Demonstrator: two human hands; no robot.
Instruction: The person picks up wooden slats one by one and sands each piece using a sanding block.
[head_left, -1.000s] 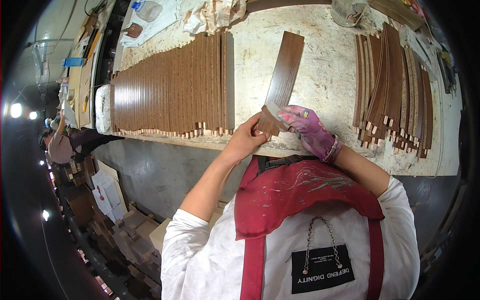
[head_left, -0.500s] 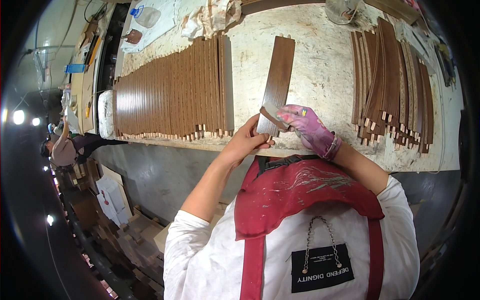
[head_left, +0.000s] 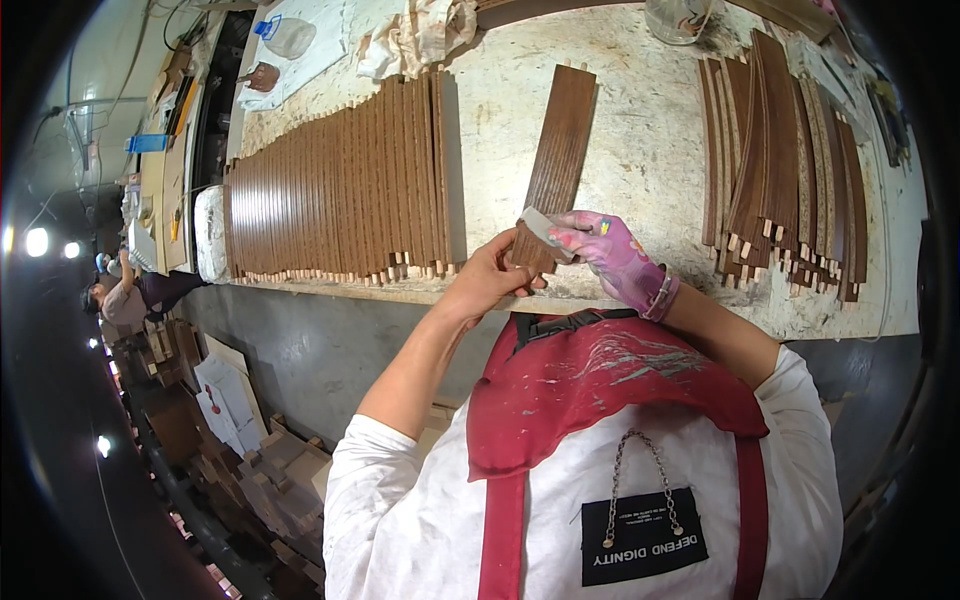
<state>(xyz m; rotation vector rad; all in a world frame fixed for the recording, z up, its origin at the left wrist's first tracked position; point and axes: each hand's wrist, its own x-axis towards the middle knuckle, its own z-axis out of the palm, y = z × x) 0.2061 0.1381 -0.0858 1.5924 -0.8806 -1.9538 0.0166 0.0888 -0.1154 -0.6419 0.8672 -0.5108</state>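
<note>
A brown wooden slat [head_left: 560, 140] with pale dowels at its ends lies lengthwise before me on the worktable, streaks of grain showing on its face. My bare left hand [head_left: 490, 272] grips its near end, fingers curled round the left edge. On my right hand [head_left: 615, 250] is a pink-purple patterned glove. Its fingers pinch a flat pale grey pad [head_left: 542, 226], which lies across the slat close to the near end. What the pad is made of, I cannot tell. The gloved fingers hide its right end.
To the left stands a long row of similar slats [head_left: 340, 180] on edge; a looser pile [head_left: 765, 150] is at the right. Crumpled cloth [head_left: 415, 38], a clear jug [head_left: 680, 20] and a blue-capped bottle [head_left: 290, 35] sit at the back. A person [head_left: 120, 300] is far left.
The slat's far end has shifted slightly right and away, and its shine has given way to visible grain. The pad has tilted, showing more of its grey face. Both hands keep their holds.
</note>
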